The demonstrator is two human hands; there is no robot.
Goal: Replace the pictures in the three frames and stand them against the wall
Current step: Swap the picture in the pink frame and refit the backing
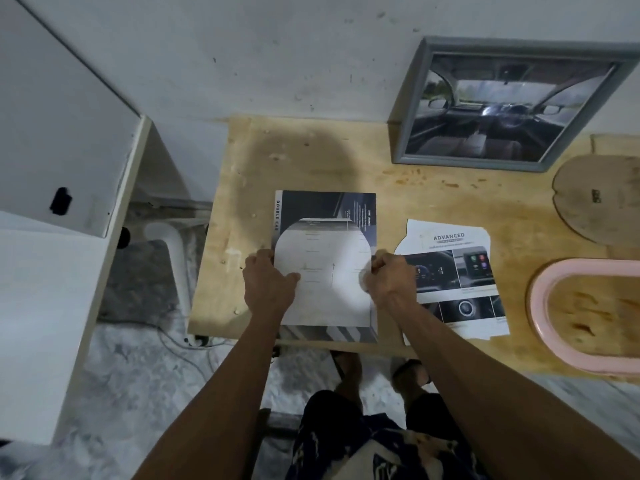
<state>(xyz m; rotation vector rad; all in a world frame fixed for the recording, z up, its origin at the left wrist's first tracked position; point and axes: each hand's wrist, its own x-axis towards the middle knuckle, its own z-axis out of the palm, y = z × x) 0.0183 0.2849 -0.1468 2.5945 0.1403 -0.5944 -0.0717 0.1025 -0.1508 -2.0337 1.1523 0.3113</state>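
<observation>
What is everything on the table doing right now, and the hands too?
Grey frame: picture inside, leaning on the wall.
Pink frame: empty, lying flat.
Oval backing board: out, lying flat.
White cut paper: pinched by left hand and right hand.
"ADVANCED" page: flat, untouched.

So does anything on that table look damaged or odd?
Yes: the ADVANCED leaflet has ragged, cut-away corners, the pink oval frame lies empty with bare table showing through it, and its oval backing board lies loose above it.
</observation>
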